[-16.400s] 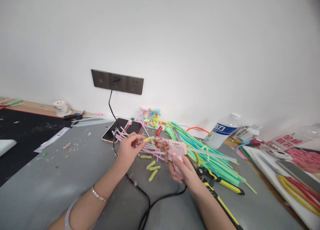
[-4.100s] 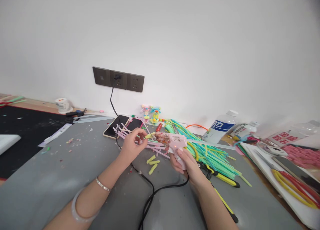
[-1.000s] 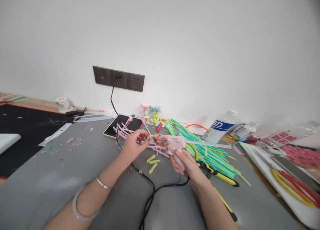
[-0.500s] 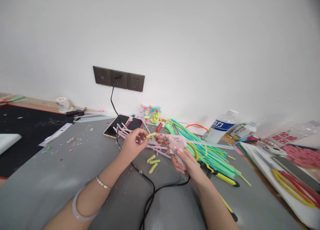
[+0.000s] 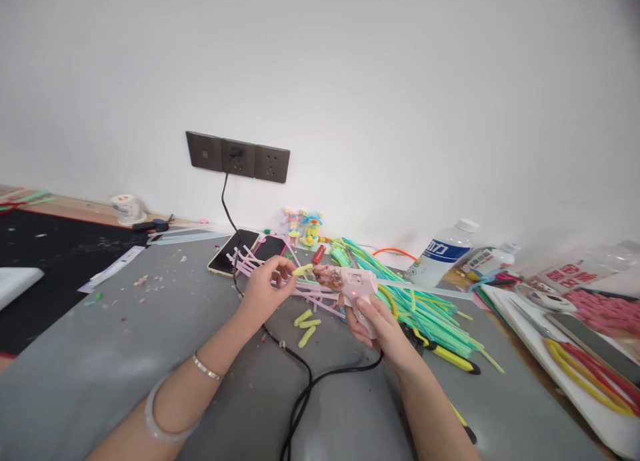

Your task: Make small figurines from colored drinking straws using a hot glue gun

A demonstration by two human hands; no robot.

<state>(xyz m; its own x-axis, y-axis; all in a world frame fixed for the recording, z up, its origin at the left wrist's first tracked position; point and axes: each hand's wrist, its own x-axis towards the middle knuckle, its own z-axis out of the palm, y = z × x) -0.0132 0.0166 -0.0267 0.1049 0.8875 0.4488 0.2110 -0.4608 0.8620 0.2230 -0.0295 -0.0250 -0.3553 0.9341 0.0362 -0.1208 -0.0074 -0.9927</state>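
Observation:
My left hand (image 5: 273,284) pinches a short yellow pipe cleaner piece (image 5: 303,270) between thumb and fingers. Wrapped round the handle of a pink hot glue gun (image 5: 359,286) is my right hand (image 5: 373,321). The gun's crusted nozzle points left and is close to the yellow piece; whether they touch I cannot tell. A long clear glue stick (image 5: 425,289) sticks out of the gun's back, and a small orange light glows on its side. Below, several cut yellow pieces (image 5: 307,324) lie on the grey table mat (image 5: 200,341).
Pink pipe cleaners (image 5: 320,297) and a green and yellow bundle (image 5: 430,317) lie behind my hands, beside two phones (image 5: 227,253). A black cord (image 5: 300,367) crosses the mat. At right are a bottle (image 5: 443,251), a yellow-handled cutter (image 5: 453,359) and scissors (image 5: 575,374).
My right hand has drawn the glue gun slightly to the right, so its nozzle sits a little farther from my left fingers. The left hand keeps its pinch almost in place.

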